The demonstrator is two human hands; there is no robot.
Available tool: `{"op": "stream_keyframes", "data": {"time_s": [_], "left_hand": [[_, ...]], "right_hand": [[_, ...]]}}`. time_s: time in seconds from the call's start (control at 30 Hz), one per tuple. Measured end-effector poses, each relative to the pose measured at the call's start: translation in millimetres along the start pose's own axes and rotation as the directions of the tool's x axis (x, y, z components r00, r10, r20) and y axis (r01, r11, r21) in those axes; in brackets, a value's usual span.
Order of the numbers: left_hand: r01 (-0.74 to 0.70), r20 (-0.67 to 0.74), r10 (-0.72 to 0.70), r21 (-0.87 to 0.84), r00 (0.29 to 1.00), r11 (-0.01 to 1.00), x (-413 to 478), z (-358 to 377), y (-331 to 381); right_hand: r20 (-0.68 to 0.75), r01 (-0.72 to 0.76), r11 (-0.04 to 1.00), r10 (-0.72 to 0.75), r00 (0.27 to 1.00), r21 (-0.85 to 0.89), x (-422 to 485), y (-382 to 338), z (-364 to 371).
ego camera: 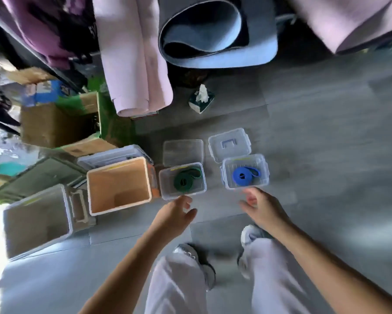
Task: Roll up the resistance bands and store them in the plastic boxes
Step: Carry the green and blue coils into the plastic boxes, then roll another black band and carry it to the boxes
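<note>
Green band [186,179] in box 1 [165,185] | blue band [244,175] in box 2 [227,174] | left hand [174,214], right hand [261,208] open-fingered, empty

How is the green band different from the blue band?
The green band is dark green; the blue band is bright blue. The green band lies in the left box, by a plain lid; the blue band lies in the right box, by a handled lid. Both are rolled up in open clear boxes.

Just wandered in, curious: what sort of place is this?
Likely a home storage or workout corner: rolled exercise mats, a cardboard box, and a green band and blue band in clear plastic boxes.
</note>
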State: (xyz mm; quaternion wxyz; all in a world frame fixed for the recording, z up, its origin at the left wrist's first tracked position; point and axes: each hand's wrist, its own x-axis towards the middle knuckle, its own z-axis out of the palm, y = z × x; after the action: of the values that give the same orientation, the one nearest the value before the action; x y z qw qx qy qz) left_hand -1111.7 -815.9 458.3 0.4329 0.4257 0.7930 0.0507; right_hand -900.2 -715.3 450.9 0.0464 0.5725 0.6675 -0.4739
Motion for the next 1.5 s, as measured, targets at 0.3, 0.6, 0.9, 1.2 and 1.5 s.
{"op": "stream_keyframes", "data": {"time_s": [0.3,0.6,0.9,1.2,1.5], "left_hand": [[-0.145,0.095,0.146,-0.019,0.985,0.989,-158,-43,220],[-0.279,0.135,0.322,-0.266,0.937,0.923,-172,99,460],[-0.111,0.225,0.181,-0.292,0.957,0.950,-103,181,603],[-0.259,0.166,0.326,-0.328,0.931,0.908,29,249,895],[-0.367,0.143,0.439,-0.360,0.887,0.858,69,348,1091]], "right_hand": [[-0.297,-0.096,0.835,0.297,0.908,0.541,-276,56,-161],[-0.490,-0.087,0.788,0.460,0.741,0.609,-360,229,-331],[-0.461,-0.026,0.717,0.476,0.749,0.697,-312,340,-468],[-0.464,-0.098,0.712,0.549,0.695,0.695,-250,484,-728],[-0.408,-0.164,0.730,0.536,0.739,0.663,-153,613,-916]]}}
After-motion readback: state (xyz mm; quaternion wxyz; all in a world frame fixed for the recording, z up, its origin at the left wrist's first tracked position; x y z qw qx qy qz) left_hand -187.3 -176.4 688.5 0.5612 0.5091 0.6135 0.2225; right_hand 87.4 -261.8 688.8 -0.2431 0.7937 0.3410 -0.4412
